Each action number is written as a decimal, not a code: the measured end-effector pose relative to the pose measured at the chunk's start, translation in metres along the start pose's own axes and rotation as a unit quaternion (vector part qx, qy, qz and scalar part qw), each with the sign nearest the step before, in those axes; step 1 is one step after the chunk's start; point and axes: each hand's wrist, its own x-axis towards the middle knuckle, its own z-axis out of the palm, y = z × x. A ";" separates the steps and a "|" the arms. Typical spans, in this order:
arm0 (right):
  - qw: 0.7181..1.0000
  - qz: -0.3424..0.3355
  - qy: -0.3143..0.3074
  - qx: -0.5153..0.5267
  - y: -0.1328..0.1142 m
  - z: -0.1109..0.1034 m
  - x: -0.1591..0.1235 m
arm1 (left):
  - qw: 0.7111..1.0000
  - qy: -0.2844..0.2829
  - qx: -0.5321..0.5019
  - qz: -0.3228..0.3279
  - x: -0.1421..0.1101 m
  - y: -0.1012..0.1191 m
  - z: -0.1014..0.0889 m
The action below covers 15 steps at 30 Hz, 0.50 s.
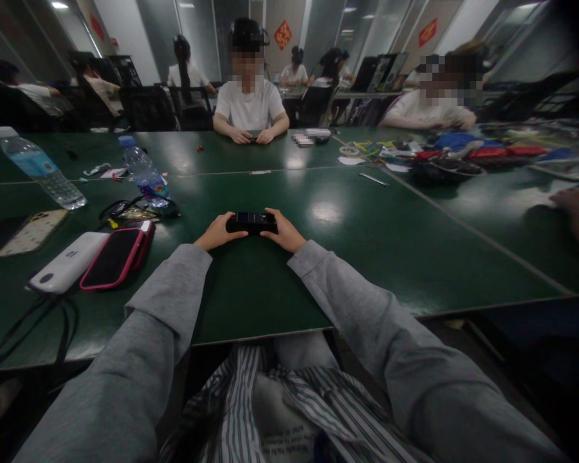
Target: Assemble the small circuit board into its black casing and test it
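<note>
Both my hands hold a small black box-shaped device (253, 222) low over the green table (270, 283); I cannot tell whether it touches the surface. A glossy dark panel shows on its upper side. My left hand (220, 232) grips its left end, thumb along the near edge. Around the right end closes my right hand (287, 230), its thumb also on the near side. Fingers behind the device are partly hidden. Nearest on the left lie a phone in a pink-red case (116, 256) and a white power bank (70, 260).
Two water bottles, one with a light-blue label (43, 170) and one with a blue cap (145, 170), stand left near a patterned phone case (31, 233). A thin metallic tool (373, 179) lies right of centre. Tangled cables (367, 149) sit farther right. Across sits a person (251, 106).
</note>
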 end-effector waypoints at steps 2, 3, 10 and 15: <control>1.000 0.005 0.002 0.009 0.002 0.001 0.000 | 1.000 -0.003 0.005 0.001 0.000 0.000 0.000; 1.000 0.007 0.003 0.015 0.003 0.001 0.000 | 1.000 -0.003 0.010 0.004 0.001 -0.001 0.000; 1.000 0.007 0.007 0.010 0.002 0.001 0.000 | 0.999 -0.002 0.030 0.017 0.002 -0.005 0.001; 1.000 -0.016 -0.002 -0.009 -0.003 -0.002 0.000 | 0.999 -0.007 0.034 0.015 0.000 -0.001 0.000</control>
